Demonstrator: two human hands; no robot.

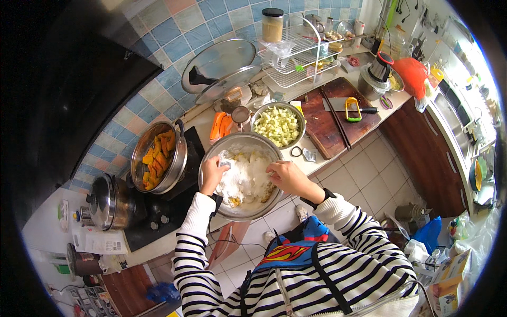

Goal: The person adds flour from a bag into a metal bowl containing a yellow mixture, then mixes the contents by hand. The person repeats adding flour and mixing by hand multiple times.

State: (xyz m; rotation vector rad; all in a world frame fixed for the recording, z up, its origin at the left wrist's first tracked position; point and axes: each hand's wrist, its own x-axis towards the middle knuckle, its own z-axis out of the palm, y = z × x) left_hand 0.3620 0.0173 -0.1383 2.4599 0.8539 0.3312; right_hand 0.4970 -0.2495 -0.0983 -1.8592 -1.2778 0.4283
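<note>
A wide metal bowl (242, 216) in front of me holds white flour (245, 170) with yellow-orange and brownish patches showing near its lower edge. My left hand (213, 175) is over the bowl's left side and pinches a small printed packet (225, 163) above the flour. Over the right rim is my right hand (291, 177), its fingertips drawn together above the flour. Whether something small is between them cannot be made out. Just behind the bowl stands a metal basin (302, 136) of diced pale-green vegetable (276, 126).
Orange pumpkin pieces (157, 158) fill a steamer pot (136, 148) on the left, near a lidded pot (103, 202) on the black hob (152, 230). At right, a wooden board (317, 130) carries a cleaver (336, 104), chopsticks (336, 117) and a peeler (352, 110). Another packet (309, 155) lies nearby.
</note>
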